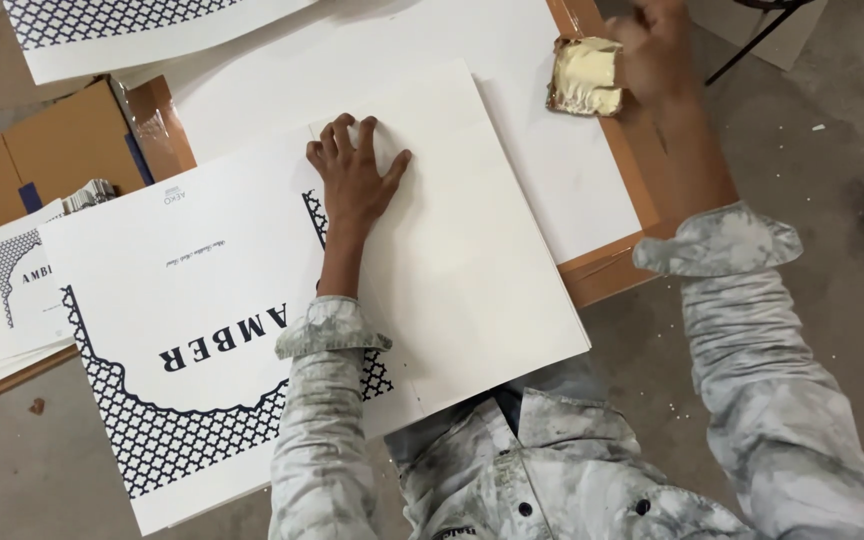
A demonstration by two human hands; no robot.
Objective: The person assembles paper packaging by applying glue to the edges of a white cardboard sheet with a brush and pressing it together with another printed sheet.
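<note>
A: What lies at the far left?

B: A stack of printed sheets [2, 300], white with a dark lattice pattern, rests on brown cardboard [52, 150]. Just beside it, more to the middle, is a large printed sheet [182, 330] with dark letters and a lattice border along a scalloped edge.

A: And the left hand?

B: The left hand [355, 180] is open, with the palm down and the fingers spread a little. It presses flat on a plain white sheet [462, 240] that lies over the right part of the printed sheet. The pale mottled sleeve [327, 400] covers the arm up to the wrist.

A: Where is this white sheet exactly?

B: In the middle, in front of the person, on top of other white sheets [552, 170] which lie on a brown board [612, 270].

A: What does the right hand do?

B: The right hand [657, 45] is at the top right, blurred. Its fingers touch a small pale yellow block in crumpled foil [585, 78], near the edge of the board. If it grips the block or only touches it, I cannot tell.

A: And further right?

B: Only grey concrete floor [852, 180].
</note>
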